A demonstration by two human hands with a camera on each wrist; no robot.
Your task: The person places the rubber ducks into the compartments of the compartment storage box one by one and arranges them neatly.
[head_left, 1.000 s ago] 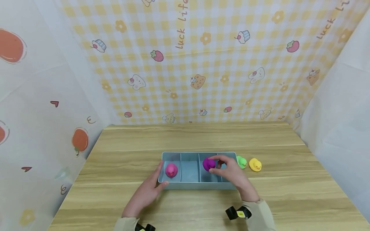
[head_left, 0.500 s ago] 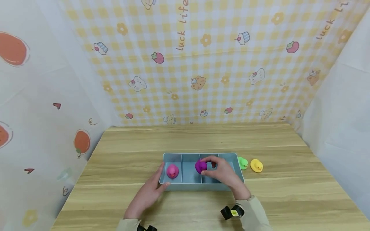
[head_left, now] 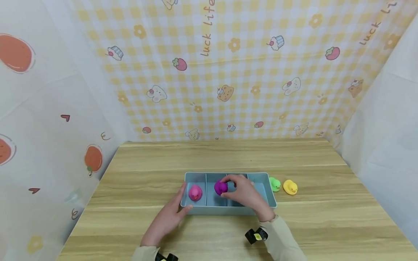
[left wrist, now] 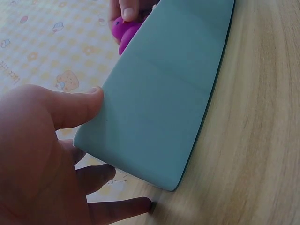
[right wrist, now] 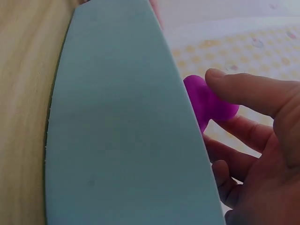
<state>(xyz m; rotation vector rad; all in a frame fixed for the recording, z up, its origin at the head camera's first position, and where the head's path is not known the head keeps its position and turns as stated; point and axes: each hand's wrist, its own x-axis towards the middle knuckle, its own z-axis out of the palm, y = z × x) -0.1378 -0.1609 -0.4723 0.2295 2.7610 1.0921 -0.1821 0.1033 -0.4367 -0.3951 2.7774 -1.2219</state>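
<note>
Purple duck (head_left: pixel 219 188) has moved nearer the spread left hand (head_left: pixel 169 214), pinched in the right hand (head_left: pixel 245 192).

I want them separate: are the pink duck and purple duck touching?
Apart: the head view shows a gap, crossed by the divider, between the pink duck and the purple duck.

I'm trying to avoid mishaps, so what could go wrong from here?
The right hand pinches the purple duck, so it might slip. The duck is close to a divider and could knock it. If the tray slid right, it might nudge the green duck beside it.
</note>
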